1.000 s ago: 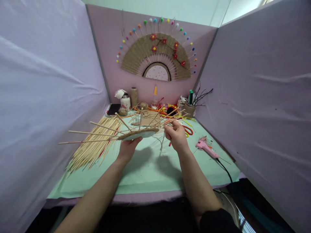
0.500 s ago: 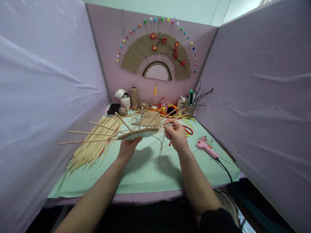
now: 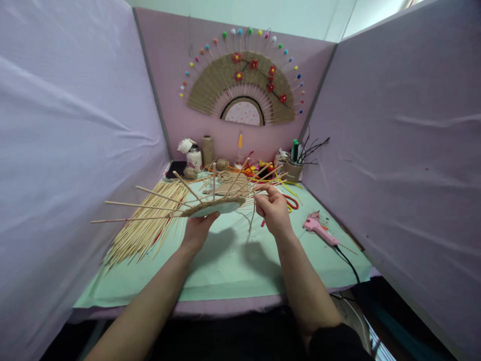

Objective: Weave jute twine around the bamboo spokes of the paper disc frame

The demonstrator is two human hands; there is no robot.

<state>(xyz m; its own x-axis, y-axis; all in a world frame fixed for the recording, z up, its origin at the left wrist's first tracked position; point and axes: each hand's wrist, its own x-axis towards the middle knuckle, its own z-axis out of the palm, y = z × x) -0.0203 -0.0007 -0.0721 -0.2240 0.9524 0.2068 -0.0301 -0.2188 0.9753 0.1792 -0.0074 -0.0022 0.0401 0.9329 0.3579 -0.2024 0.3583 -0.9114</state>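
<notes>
My left hand (image 3: pixel 199 229) grips a half-round base (image 3: pixel 216 207) from below, its thumb on the pale underside. Wooden sticks (image 3: pixel 158 192) fan outward from the base, and brown twine runs along its edge. At the right side of this piece, my right hand (image 3: pixel 273 208) is closed in a pinch on a length of twine (image 3: pixel 252 216) whose loose end hangs down. The fingertips partly hide the twine where it meets the sticks. Both hands are held above the green tabletop.
A heap of loose sticks (image 3: pixel 146 225) lies at left. To the right rests a pink glue gun (image 3: pixel 319 228) with its black cord. Jars, twine balls (image 3: pixel 222 164), a phone (image 3: pixel 176 169), pipe cleaners (image 3: pixel 291 201) and cardboard (image 3: pixel 229 184) line the back. A finished fan (image 3: pixel 210 90) hangs on the partition.
The stick fan has tilted slightly, its upper stick tips shifting a little to the left. Both hands stay in nearly the same place and keep their hold.
</notes>
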